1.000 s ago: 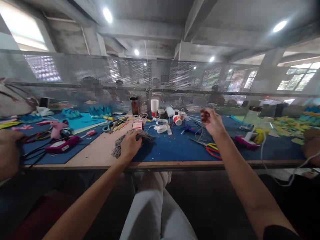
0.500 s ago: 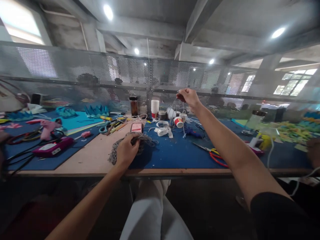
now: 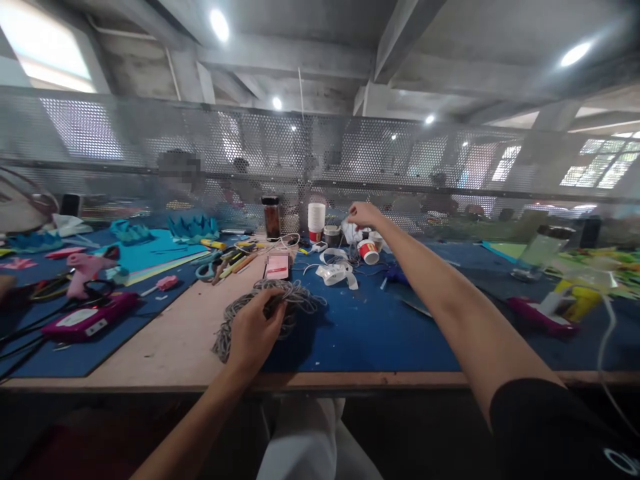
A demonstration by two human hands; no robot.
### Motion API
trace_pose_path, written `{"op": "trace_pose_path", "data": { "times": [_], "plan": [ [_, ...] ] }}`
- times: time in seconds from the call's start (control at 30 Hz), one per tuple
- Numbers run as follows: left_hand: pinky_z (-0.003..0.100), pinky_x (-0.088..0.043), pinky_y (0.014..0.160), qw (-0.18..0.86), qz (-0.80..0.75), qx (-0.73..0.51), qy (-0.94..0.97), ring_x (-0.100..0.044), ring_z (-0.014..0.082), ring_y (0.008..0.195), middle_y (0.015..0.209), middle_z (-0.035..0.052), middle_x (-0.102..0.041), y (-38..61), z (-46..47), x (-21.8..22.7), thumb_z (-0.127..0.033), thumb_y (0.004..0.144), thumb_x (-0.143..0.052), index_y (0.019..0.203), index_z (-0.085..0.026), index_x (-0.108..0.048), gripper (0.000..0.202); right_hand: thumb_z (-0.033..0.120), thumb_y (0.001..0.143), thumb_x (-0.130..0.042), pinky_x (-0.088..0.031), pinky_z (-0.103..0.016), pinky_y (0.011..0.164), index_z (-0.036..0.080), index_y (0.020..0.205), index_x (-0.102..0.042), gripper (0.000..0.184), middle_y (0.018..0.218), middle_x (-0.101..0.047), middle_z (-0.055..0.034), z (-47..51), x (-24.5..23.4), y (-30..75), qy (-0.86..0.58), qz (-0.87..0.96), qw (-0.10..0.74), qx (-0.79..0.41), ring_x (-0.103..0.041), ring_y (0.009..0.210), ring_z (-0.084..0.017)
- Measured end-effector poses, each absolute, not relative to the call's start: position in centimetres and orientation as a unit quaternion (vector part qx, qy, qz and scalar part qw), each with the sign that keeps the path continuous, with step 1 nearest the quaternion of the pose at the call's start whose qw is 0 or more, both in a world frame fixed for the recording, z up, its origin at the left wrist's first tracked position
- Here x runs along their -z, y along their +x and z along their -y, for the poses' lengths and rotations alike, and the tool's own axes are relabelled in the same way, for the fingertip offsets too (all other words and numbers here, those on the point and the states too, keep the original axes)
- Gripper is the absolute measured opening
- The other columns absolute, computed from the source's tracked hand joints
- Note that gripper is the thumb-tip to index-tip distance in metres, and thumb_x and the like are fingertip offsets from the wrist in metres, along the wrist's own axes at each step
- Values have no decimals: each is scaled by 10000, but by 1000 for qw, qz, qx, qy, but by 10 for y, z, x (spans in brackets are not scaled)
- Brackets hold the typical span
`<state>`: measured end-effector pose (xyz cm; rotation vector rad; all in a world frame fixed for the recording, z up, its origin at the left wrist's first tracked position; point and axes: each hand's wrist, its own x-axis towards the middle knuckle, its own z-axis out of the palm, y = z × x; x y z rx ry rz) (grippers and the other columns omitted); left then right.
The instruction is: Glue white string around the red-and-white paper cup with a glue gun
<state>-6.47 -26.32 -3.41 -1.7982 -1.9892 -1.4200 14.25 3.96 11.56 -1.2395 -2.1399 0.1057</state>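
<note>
- Head view: your right hand (image 3: 364, 215) has lowered toward the paper cups (image 3: 369, 252) — fingers narrow, contents unclear.
- So only your left hand (image 3: 253, 330) covers the grey cord (image 3: 223, 341) — fingers curled, grip unclear.

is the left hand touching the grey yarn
Touching: the head view shows the left hand lying on the grey yarn, no visible gap between them.

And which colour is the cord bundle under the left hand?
The cord bundle is grey; head view.

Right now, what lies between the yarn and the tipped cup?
In the head view, a white strip lies between the yarn and the tipped cup.
</note>
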Motion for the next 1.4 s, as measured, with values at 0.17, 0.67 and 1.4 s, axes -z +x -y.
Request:
{"op": "trace_pose_path", "data": {
  "times": [0.17,0.67,1.4],
  "plan": [
    [335,-498,790,43,655,480,-582,-700,243,866,964,32,-761,-63,264,33,-322,880,-563,1048,-254,-680,215,220,802,-716,-469,-365,915,161,759,-653,96,1045,-679,-165,-20,-88,148,-472,802,365,12,-621,1112,-295],
    [317,-498,890,33,590,532,-607,-679,215,959,1031,62,-741,-56,260,28,-262,895,-520,1069,-189,-676,245,368,837,-701,-507,-280,760,172,999,-706,254,981,-731,-45,127,8,109,-183,875,281,-349,-674,776,-152],
    [318,-491,836,34,639,523,-563,-669,235,918,958,64,-745,-58,255,26,-401,932,-476,1027,-191,-683,310,461,845,-667,-386,-183,500,164,859,-663,297,839,-736,-40,109,5,139,-241,779,285,-503,-571,571,-72]
  ]
}}
